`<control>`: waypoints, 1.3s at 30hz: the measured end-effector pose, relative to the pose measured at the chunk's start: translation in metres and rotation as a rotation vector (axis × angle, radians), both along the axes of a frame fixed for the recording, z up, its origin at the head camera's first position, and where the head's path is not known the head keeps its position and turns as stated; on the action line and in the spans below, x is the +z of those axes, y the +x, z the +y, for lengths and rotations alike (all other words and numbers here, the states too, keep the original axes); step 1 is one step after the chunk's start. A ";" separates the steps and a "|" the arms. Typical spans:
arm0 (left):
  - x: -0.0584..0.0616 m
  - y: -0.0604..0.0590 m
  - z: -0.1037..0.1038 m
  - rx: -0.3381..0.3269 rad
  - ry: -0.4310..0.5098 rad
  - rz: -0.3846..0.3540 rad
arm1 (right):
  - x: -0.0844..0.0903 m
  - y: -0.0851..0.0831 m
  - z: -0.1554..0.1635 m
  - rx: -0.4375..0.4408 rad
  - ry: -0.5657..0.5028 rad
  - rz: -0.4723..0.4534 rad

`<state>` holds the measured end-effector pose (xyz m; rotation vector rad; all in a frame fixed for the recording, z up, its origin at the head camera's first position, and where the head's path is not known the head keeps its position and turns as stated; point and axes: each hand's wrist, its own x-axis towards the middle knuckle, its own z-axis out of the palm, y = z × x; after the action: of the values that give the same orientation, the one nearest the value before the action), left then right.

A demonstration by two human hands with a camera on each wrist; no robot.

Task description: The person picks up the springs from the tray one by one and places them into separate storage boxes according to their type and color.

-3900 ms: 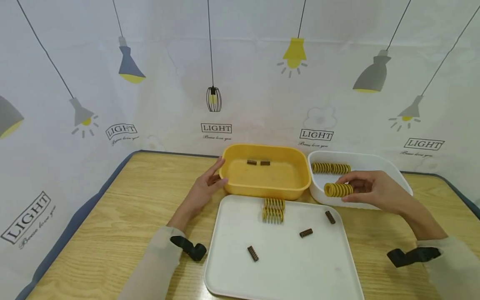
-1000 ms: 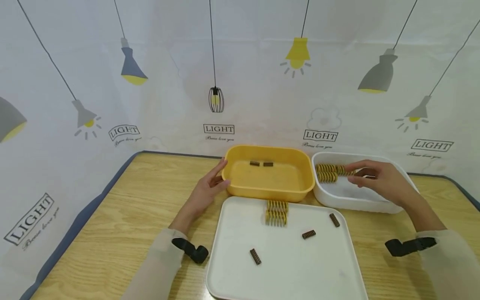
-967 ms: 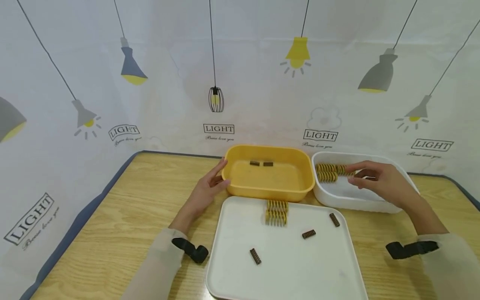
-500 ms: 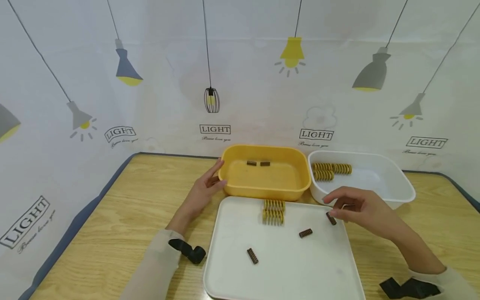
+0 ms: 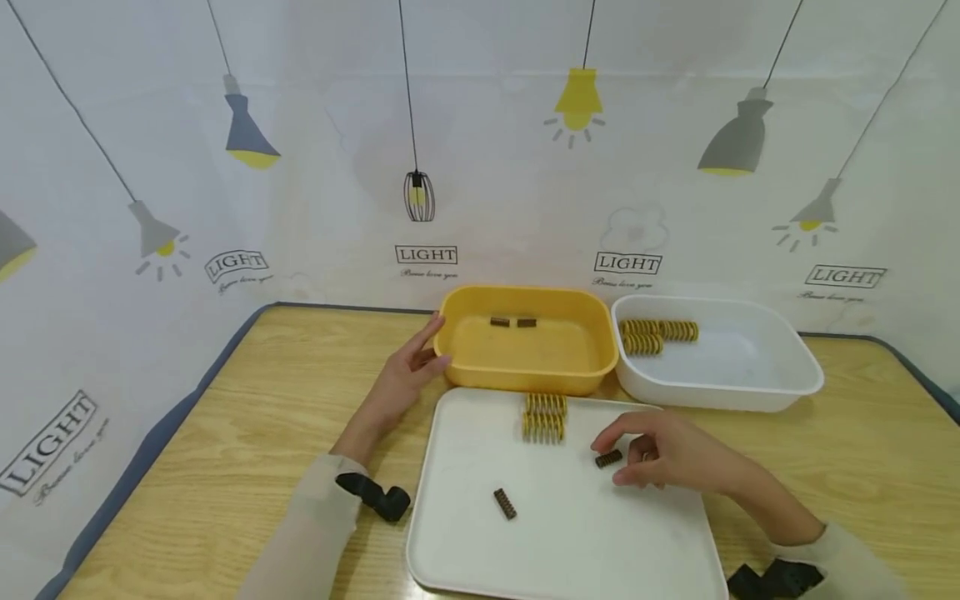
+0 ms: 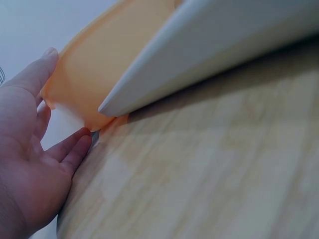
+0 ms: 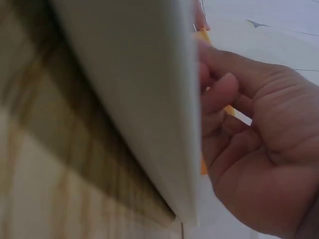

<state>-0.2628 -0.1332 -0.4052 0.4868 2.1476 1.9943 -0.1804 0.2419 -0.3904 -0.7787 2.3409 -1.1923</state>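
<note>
My left hand [image 5: 393, 385] rests against the left end of the yellow bin [image 5: 525, 375], its extended fingers touching the outer wall. In the left wrist view, those fingers [image 6: 82, 142] meet the bin's orange-looking side. Over the white tray [image 5: 577, 542], my right hand [image 5: 675, 454] has thumb and index finger apart around a small dark brown spring [image 5: 608, 458]. Its other fingers curl in. The tray's back right part lies hidden under this hand. Another dark spring [image 5: 505, 503] lies further left on the tray. Two larger yellow springs [image 5: 543, 427] lie at its back edge.
Two dark springs [image 5: 527, 322] lie inside the yellow bin. To its right, a white tub [image 5: 750, 396] holds three yellow springs [image 5: 642, 344] in its left part. Everything stands on a wooden table [image 5: 247, 433] before a lamp-printed backdrop [image 5: 510, 167].
The right hand put a third yellow spring into the white tub, then came back over the tray, passing the back right dark spring, which is now out of sight. The left hand stayed at the bin.
</note>
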 end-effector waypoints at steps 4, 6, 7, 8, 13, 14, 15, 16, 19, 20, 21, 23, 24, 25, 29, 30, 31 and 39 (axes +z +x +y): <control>0.000 0.000 -0.001 0.001 -0.002 -0.002 | -0.005 -0.001 -0.002 -0.007 0.003 0.001; 0.000 -0.001 -0.002 0.000 -0.005 0.000 | -0.006 -0.002 -0.003 -0.014 -0.011 -0.016; 0.000 -0.001 -0.002 0.000 -0.007 0.001 | -0.007 -0.002 -0.002 -0.016 -0.017 -0.024; 0.000 -0.001 -0.003 0.000 -0.008 0.002 | -0.008 -0.003 -0.002 -0.017 -0.023 -0.029; 0.001 -0.001 -0.004 0.006 -0.017 0.003 | -0.011 -0.005 -0.001 -0.027 -0.015 -0.024; 0.001 -0.001 -0.004 0.008 -0.017 0.003 | -0.012 -0.005 -0.001 -0.027 -0.007 -0.016; 0.001 -0.001 -0.004 0.010 -0.018 0.002 | -0.012 -0.006 -0.001 -0.028 0.002 -0.008; 0.001 0.000 -0.004 0.011 -0.015 0.002 | -0.013 -0.006 0.000 -0.027 0.015 0.005; 0.001 0.000 -0.003 0.007 -0.001 0.003 | -0.013 -0.007 0.001 -0.014 0.042 0.064; 0.001 0.000 -0.003 0.005 0.000 0.004 | -0.013 -0.007 0.002 -0.009 0.049 0.083; 0.001 0.000 -0.003 0.003 0.004 0.005 | -0.013 -0.008 0.002 -0.005 0.056 0.099; 0.001 0.000 -0.002 -0.002 0.011 0.008 | -0.012 -0.007 0.003 0.002 0.063 0.125; 0.001 0.000 -0.001 -0.003 0.013 0.007 | -0.011 -0.007 0.003 0.005 0.064 0.125; 0.002 0.000 -0.001 -0.005 0.017 0.005 | -0.010 -0.007 0.003 0.009 0.065 0.123; 0.002 0.000 0.000 -0.007 0.026 -0.008 | -0.010 -0.006 0.004 0.020 0.056 0.095; 0.003 0.001 0.000 -0.008 0.030 -0.011 | -0.010 -0.006 0.004 0.021 0.055 0.088; 0.002 0.001 0.000 -0.008 0.032 -0.012 | -0.011 -0.006 0.004 0.021 0.055 0.084; 0.002 0.001 0.000 -0.001 0.030 -0.014 | -0.012 -0.005 0.004 0.035 0.049 0.102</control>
<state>-0.2618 -0.1331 -0.4036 0.4767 2.1112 2.0257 -0.1859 0.2462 -0.4021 -0.8790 2.4182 -1.1004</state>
